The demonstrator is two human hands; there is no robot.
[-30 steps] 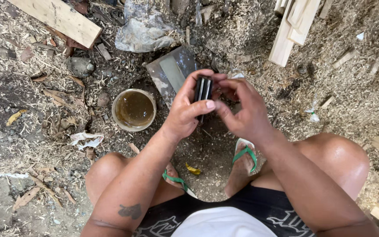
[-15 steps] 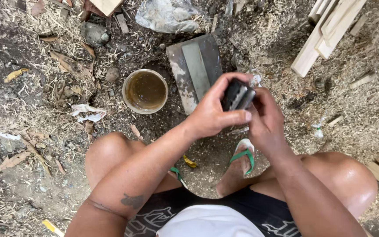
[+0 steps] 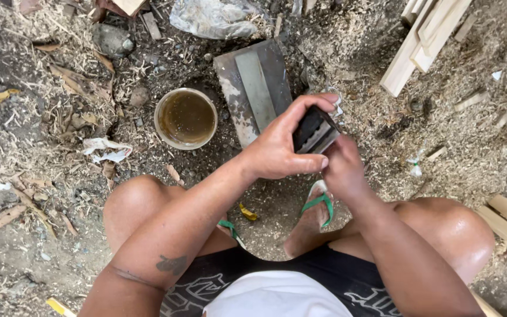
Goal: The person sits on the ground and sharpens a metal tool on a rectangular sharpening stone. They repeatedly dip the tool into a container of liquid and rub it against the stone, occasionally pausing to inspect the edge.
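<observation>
Sawdust and wood shavings all over the dirt ground point(image 3: 42, 246), that's the whole setting, with someone squatting low in green flip-flops point(image 3: 318, 202). Centre of the frame, slightly right: the left hand point(image 3: 280, 149) has a closed grip around a small dark block point(image 3: 315, 130), thumb along its lower edge and fingers curled over the top. The right hand point(image 3: 342, 167) sits just below and right of it, touching the block from underneath, fingers tucked behind so I can't really tell how tight that grip is. The block has a paler strip across its face and is held up off the ground, tilted.

Right behind the hands, upper centre, a flat grey sharpening stone point(image 3: 254, 88) lies on the ground. Just left of it is a round tub point(image 3: 186, 118) of murky brown water. Pale wood planks point(image 3: 423, 41) lean in the upper right, a crumpled plastic bag point(image 3: 212, 17) sits at the top, and a rock point(image 3: 111, 40) is in the upper left
</observation>
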